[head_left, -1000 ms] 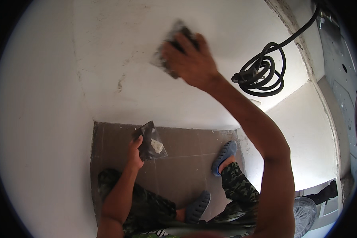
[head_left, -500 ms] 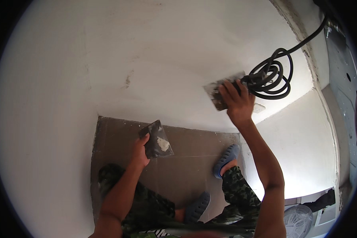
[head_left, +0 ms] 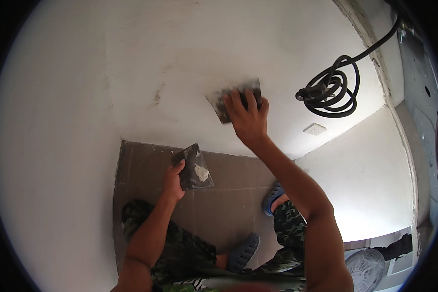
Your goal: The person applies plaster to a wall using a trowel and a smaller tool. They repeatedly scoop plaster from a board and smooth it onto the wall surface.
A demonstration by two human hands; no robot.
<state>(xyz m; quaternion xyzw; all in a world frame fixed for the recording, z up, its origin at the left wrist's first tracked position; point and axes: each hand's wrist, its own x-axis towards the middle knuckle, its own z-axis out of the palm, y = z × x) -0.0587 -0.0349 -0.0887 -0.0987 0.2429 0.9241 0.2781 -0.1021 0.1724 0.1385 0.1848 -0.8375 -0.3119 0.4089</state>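
My left hand (head_left: 174, 181) is closed on a dark putty knife (head_left: 191, 158) with a wide blade, held over the floor. A lump of pale putty (head_left: 201, 173) sits on that blade. Higher up, my right hand (head_left: 248, 118) grips a second wide-bladed putty knife (head_left: 218, 103), its fingers spread over the back. Its smeared blade lies against the white wall (head_left: 180, 63), slightly blurred. Brownish marks (head_left: 158, 94) show on the wall left of this blade.
A coiled black cable (head_left: 332, 90) hangs at the right, above a white wall socket (head_left: 315, 129). Brown floor tiles (head_left: 228, 204) lie below, with my feet in blue clogs (head_left: 244, 252). A fan (head_left: 366, 270) stands at the lower right.
My right hand has swept left along the wall with its putty knife, away from the cable, uncovering the socket. The left hand and its putty knife have barely moved.
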